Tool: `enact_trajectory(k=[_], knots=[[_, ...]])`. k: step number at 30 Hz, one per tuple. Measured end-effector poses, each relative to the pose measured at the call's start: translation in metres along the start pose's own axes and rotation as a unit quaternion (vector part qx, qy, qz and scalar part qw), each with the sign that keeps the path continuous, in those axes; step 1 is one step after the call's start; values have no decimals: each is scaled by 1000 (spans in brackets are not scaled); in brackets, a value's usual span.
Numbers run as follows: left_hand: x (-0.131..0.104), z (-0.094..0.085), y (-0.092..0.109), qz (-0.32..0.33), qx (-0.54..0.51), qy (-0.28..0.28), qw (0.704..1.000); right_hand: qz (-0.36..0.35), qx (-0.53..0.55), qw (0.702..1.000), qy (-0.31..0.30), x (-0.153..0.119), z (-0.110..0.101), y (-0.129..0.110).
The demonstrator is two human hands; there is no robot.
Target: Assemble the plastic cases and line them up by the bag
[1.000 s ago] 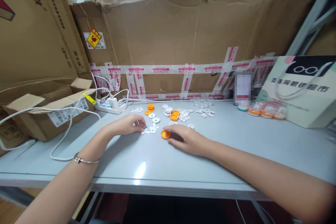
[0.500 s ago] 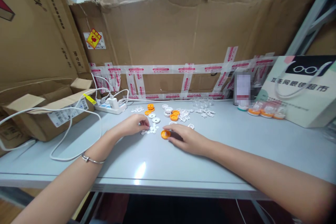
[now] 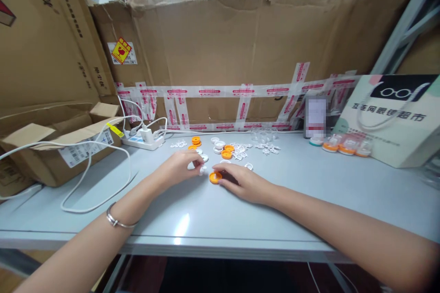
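My right hand (image 3: 245, 182) lies on the table with its thumb and fingers closed round the side of an orange round cap (image 3: 212, 180), which has a small pale piece inside. Just left of it, my left hand (image 3: 185, 165) is pinched over small white discs (image 3: 202, 171); whether a disc is between its fingertips I cannot tell. The hand hides most of that pile. Behind the fingers sit white round rings (image 3: 204, 157) and a stack of orange caps (image 3: 195, 140). More orange caps (image 3: 226, 154) and a white cap (image 3: 218, 147) stand farther back.
White openwork pieces (image 3: 242, 150) and clear domes (image 3: 264, 134) lie at the back. Assembled clear-topped cases (image 3: 347, 145) line up beside a paper bag (image 3: 392, 123) and a phone (image 3: 316, 116). At left are a power strip (image 3: 144, 141), a white cable (image 3: 129, 174) and an open carton (image 3: 55, 155).
My left hand has moved right, from the left of the white disc pile to over it, nearer the orange cap. A pale piece now shows inside that cap; my right hand keeps its hold.
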State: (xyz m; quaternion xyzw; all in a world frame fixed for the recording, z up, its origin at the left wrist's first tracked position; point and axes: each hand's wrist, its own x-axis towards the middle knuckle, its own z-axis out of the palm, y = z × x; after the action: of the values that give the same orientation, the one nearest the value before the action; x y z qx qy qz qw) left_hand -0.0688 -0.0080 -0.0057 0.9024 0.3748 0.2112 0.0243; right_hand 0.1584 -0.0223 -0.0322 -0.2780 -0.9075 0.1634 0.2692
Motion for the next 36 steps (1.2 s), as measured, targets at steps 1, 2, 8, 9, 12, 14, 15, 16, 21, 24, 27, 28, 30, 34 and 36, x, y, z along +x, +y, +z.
enact_trajectory(k=[1,2,8,9,12,14,15,16,21,24,27,28,30,34,36], knots=[[0,1,3,30,-17,7,999,-1,2,1000,-2,0,0,0],[0,2,6,58,-29,8,998,-2,5,1000,-3,0,0,0],[-2,11,13,131,22,-9,991,-6,26,1000,-4,0,1,3],[-2,13,13,142,39,-7,989,-5,26,1000,-5,0,2,3],[-1,18,13,171,87,-4,981,0,21,1000,-6,0,2,3],[-2,19,14,175,100,-6,979,3,18,1000,-4,0,2,2],[-2,18,14,175,99,-10,979,4,16,1000,-3,0,2,2],[-2,18,14,175,96,-14,980,4,15,1000,-3,0,2,2],[-4,13,14,178,83,-31,980,6,13,1000,-4,0,2,3],[-4,12,16,182,86,-37,979,8,16,1000,-3,0,2,2],[-4,11,18,164,59,-51,983,8,17,1000,-2,0,1,0],[-4,10,18,155,38,-55,986,7,18,1000,-1,0,1,0],[-3,7,16,137,-14,-49,989,2,21,1000,4,1,1,-1],[-5,-10,2,74,-79,27,994,3,18,1000,11,1,0,-2],[-8,-19,-9,4,-69,4,998,9,22,1000,12,1,0,-2]])
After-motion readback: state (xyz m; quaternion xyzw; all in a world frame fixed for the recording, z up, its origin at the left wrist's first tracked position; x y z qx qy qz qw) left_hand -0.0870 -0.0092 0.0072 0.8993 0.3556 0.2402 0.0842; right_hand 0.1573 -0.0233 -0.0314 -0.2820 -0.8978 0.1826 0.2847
